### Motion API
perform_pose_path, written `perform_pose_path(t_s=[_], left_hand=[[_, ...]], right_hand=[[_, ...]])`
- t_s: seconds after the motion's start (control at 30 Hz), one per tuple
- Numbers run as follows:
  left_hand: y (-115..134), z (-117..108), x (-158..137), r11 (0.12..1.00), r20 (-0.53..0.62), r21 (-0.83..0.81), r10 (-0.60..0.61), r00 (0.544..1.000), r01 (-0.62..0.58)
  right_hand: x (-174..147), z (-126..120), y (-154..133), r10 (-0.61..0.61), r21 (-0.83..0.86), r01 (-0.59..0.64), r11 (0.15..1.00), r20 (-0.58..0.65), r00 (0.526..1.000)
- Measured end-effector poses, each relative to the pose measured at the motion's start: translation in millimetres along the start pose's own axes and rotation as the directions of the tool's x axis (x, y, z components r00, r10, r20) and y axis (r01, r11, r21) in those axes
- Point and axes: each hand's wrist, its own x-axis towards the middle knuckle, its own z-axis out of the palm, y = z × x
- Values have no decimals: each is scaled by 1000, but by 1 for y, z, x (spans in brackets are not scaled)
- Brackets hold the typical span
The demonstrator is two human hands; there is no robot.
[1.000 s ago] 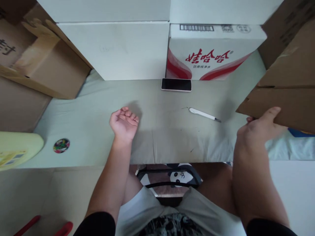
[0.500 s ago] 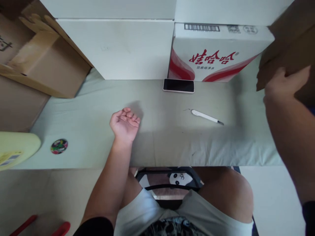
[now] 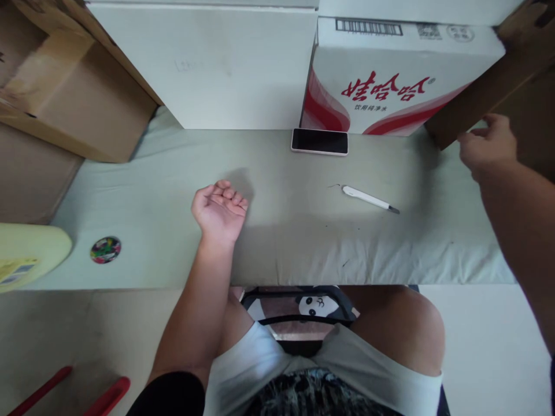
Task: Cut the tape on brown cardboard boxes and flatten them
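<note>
Left hand [image 3: 220,209], loosely curled, empty; right hand [image 3: 489,144], two o'clock, by cardboard [image 3: 472,107], grip unclear; white cutter [image 3: 367,198], three o'clock; phone [image 3: 319,142], one o'clock, before printed carton [image 3: 390,66].

The white carton [image 3: 403,60] bears the brand 娃哈哈 in big red characters [image 3: 385,86], with a small ® at their upper right; beneath them a smaller dark line [image 3: 370,108] reads 饮用纯净水; its upper edge carries a barcode [image 3: 368,27], whose digits are too small to read, a square code [image 3: 428,31] and a round stamp [image 3: 460,33], also illegible; the plain white box [image 3: 243,86] shows faint handwriting [image 3: 185,66], perhaps beginning with "L"; the yellow bottle [image 3: 37,240] has a label [image 3: 17,271] too small to read; dark print [image 3: 545,17] on the right-hand brown box [image 3: 470,110] cannot be read.
</note>
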Motion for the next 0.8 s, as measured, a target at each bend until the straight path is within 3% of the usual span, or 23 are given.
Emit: perform_pose_path(t_s=[0.1,0.23,0.4,0.5,0.57,0.6,0.7,0.77,0.8], left_hand=[[3,-2,-2,1000,-4,-23,-8,1000,8],[8,-7,-6,999,14,-39,-15,1000,15],[22,-19,-11,992,25,-84,98,995,-95],[38,-29,-14,970,-11,-122,209,978,-209],[52,-38,-16,957,-59,-157,238,969,-245],[60,-42,-16,952,-88,-173,240,967,-252],[81,-56,-17,944,-168,-196,234,958,-265],[92,-64,-16,944,-193,-198,227,955,-264],[97,-67,-16,943,-196,-202,225,955,-264]], right_hand=[[-16,-18,-5,128,-41,-126,991,54,990],[-38,-39,-22,116,-65,-110,992,86,990],[-68,-49,-69,-76,-41,80,996,92,993],[-97,-50,-117,-309,39,307,951,94,946],[-124,-48,-154,-527,140,513,847,91,845],[-139,-46,-174,-645,202,621,757,84,760],[-191,-35,-242,-919,395,842,367,13,394],[-227,-22,-293,-981,529,836,143,-37,191],[-245,-14,-320,-994,566,821,76,-18,105]])
